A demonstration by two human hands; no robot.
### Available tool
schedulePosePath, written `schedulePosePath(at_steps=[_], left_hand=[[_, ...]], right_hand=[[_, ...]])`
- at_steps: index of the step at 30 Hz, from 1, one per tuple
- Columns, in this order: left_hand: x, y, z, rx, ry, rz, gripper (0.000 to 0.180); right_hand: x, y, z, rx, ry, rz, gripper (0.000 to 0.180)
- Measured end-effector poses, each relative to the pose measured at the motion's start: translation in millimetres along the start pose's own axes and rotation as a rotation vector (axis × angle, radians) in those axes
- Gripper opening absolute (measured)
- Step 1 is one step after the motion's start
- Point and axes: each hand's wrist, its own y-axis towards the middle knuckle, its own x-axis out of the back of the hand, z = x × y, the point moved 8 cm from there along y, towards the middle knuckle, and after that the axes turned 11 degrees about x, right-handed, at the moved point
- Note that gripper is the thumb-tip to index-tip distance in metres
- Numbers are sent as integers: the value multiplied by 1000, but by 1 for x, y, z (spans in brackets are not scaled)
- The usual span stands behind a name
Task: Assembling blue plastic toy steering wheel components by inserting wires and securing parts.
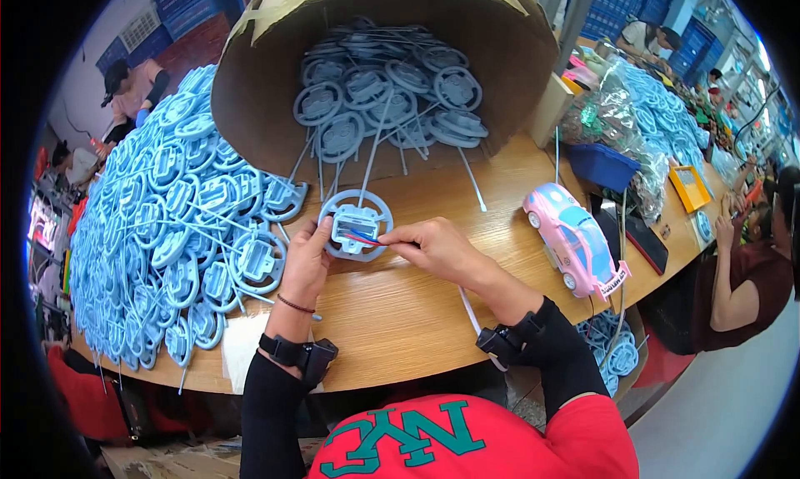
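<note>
Through the head camera I have my left hand [308, 252] at the near edge of a pale blue wheel [353, 217], thumb over its left rim. That grip is narrow and holding the wheel, tilted up toward me, its hollow hub facing the camera. A long thin stalk [373, 156] runs from the wheel's top toward the box.

My right hand [437, 247] comes in from the other side, thumb and forefinger pinched together on a thin red-and-blue strip [363, 237]. The strip lies across the hub; I can't tell from here whether it is wire or a tool.

The wheel is just above the wooden worktop [392, 337], in front of the cardboard box [512, 87], which lies on its side, mouth toward me, with more wheels heaped inside. To my left a big pile [171, 221] of the same wheels covers that end, with a white sheet [243, 346] near its lower edge.

Right of my hands, well apart from them, stands a pink car [575, 237] with blue windows. Beyond it I see a dark blue bin [602, 167] and a yellow tray [689, 189]. Another person [737, 291] sits farther right.
</note>
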Motion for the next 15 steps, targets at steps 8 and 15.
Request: schedulePosePath(at_steps=[8,15], left_hand=[[-33,-9,2,120,-142,127,38],[-31,-10,-2,130,-176,225,35]], right_hand=[[7,-2,0,24,44,-37,18],[5,0,9,108,33,-24,18]])
